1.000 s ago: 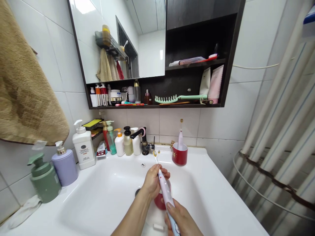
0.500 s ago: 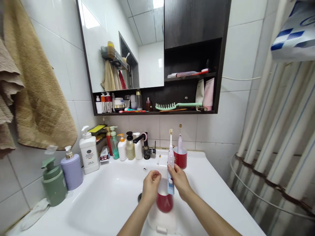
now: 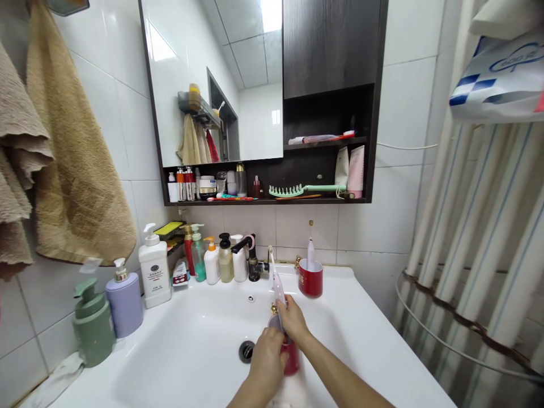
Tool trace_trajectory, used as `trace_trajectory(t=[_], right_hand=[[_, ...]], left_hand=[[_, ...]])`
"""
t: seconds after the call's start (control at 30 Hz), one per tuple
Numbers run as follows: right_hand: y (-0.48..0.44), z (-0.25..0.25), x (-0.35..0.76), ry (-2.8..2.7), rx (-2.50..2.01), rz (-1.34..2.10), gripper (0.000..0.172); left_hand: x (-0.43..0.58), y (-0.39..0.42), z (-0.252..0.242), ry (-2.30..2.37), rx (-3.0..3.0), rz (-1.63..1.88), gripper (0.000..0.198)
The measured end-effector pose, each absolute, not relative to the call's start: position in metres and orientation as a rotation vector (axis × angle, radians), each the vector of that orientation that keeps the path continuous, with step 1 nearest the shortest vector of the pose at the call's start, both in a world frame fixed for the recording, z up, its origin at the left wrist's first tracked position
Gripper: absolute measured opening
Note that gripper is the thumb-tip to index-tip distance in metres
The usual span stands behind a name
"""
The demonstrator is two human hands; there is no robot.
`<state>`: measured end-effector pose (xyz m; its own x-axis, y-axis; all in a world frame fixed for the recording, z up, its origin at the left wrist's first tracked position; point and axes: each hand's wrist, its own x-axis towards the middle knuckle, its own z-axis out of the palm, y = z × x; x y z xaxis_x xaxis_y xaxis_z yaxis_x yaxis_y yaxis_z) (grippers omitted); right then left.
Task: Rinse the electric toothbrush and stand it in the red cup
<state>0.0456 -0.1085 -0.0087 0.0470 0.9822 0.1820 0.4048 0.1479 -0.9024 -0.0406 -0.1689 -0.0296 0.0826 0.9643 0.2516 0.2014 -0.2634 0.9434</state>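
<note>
My right hand [image 3: 294, 321] is closed around the handle of a pink-white electric toothbrush [image 3: 277, 288]. The brush leans slightly left with its head up, and its lower end is down at the mouth of a red cup [image 3: 291, 360], partly hidden by my hands. My left hand [image 3: 268, 352] is wrapped against the left side of that cup, near the rim. Behind them, on the sink's back ledge, a second red cup [image 3: 311, 282] holds another electric toothbrush [image 3: 311, 256] standing upright.
The white sink [image 3: 178, 340] has a dark drain [image 3: 246, 351] left of my hands. A black faucet [image 3: 254, 263] and several pump bottles [image 3: 212, 265] line the back. Above hangs a mirror cabinet [image 3: 327, 51] whose shelf carries a green hairbrush [image 3: 293, 190]. Pipes [image 3: 459, 226] stand at right.
My right hand has brought the toothbrush down and left, tilting it, with its base now at the front cup. My left hand has lowered onto that cup. The view has shifted slightly.
</note>
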Motion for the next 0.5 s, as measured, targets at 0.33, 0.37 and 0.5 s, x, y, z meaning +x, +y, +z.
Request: trace_trajectory(t=[0.33,0.37,0.5], right_hand=[[-0.128,-0.024,0.060,-1.630,-1.424,0.749,0.024],[-0.131,-0.023,0.063,-1.628,-1.418,0.739,0.024],[-0.136,-0.012,0.081,-1.593,-1.420,0.673,0.024]], left_hand=[[-0.035,-0.165,-0.036,1.405,1.940,1.116,0.016],[-0.034,-0.166,-0.035,1.400,1.963,1.102,0.016],[-0.020,-0.171,-0.021,1.342,2.091,1.060,0.019]])
